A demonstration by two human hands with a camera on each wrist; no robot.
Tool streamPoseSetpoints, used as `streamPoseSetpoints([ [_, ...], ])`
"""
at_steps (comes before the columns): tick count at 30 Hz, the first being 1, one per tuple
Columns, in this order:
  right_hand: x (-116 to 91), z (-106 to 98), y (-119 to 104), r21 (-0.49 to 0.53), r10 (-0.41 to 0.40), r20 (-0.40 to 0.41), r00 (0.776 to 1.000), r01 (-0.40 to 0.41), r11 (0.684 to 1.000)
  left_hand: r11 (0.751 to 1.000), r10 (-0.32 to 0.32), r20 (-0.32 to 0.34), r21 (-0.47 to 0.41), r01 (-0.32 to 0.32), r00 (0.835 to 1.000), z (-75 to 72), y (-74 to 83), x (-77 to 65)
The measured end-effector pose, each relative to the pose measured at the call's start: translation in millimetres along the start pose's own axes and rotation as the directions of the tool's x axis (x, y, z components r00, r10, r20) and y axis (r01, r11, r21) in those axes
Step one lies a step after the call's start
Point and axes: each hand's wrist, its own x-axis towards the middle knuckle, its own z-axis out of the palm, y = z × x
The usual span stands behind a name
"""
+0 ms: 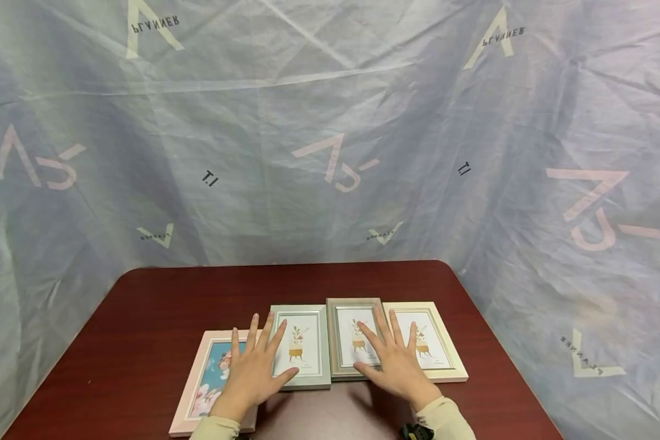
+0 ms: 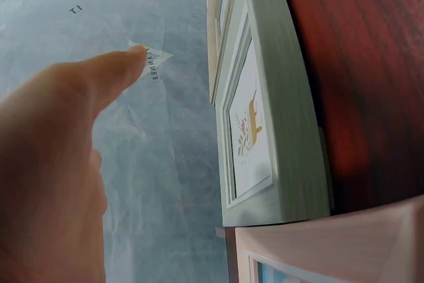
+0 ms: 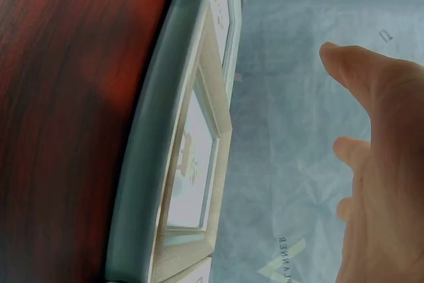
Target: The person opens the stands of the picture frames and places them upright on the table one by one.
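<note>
Four picture frames would exceed a plain count, so several lie face up in a row on the table. My left hand (image 1: 253,373), fingers spread, hovers over the pink picture frame (image 1: 192,391) and the edge of the pale green picture frame (image 1: 320,348). My right hand (image 1: 396,360), also spread, is above the grey-beige picture frame (image 1: 335,342) and the cream picture frame (image 1: 445,342). In the left wrist view the green frame's side (image 2: 295,117) shows below the raised hand. Both hands hold nothing.
The dark red wooden table (image 1: 143,324) has rounded far corners. A grey printed cloth (image 1: 264,153) hangs behind it and along both sides. A dark band (image 1: 416,431) shows at the right wrist.
</note>
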Motion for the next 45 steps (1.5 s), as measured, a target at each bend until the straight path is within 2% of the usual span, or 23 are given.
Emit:
streamPoseSetpoints([
  [5, -2, 3, -1, 0.004, -0.012, 0.006, 1.0, 0.012, 1.0, 1.0, 0.005, 0.015, -0.017, -0.005, 1.0, 0.0, -0.6, -0.7],
  [14, -3, 5, 0, -0.012, 0.005, 0.029, 1.0, -0.005, 1.0, 0.999, 0.034, -0.032, -0.004, -0.034, 0.999, 6.0, -2.1, -0.8],
  [22, -2, 4, 0, -0.01, 0.004, 0.031, 1.0, -0.003, 1.0, 0.999, 0.049, -0.01, -0.012, -0.05, 0.999, 3.0, -5.2, 1.0],
  [26, 2, 1, -2, 0.013, -0.014, 0.009, 1.0, 0.014, 1.0, 0.998, 0.066, -0.036, -0.011, -0.067, 0.997, -3.0, -10.7, 4.6],
  [33, 12, -2, -6, -0.035, -0.09, -0.032, 0.995, 0.089, 0.995, 0.998, 0.062, -0.048, 0.014, -0.061, 0.997, -10.0, -21.7, 11.3],
  [40, 23, -4, -13, -0.055, -0.137, 0.031, 0.99, 0.138, 0.989, 0.999, 0.042, -0.043, -0.007, -0.042, 0.998, -15.0, -34.4, 11.3],
  [45, 29, -2, -23, -0.07, -0.164, 0.076, 0.984, 0.169, 0.983, 1.0, 0.024, -0.055, -0.008, -0.024, 0.998, -12.1, -49.5, 11.1],
])
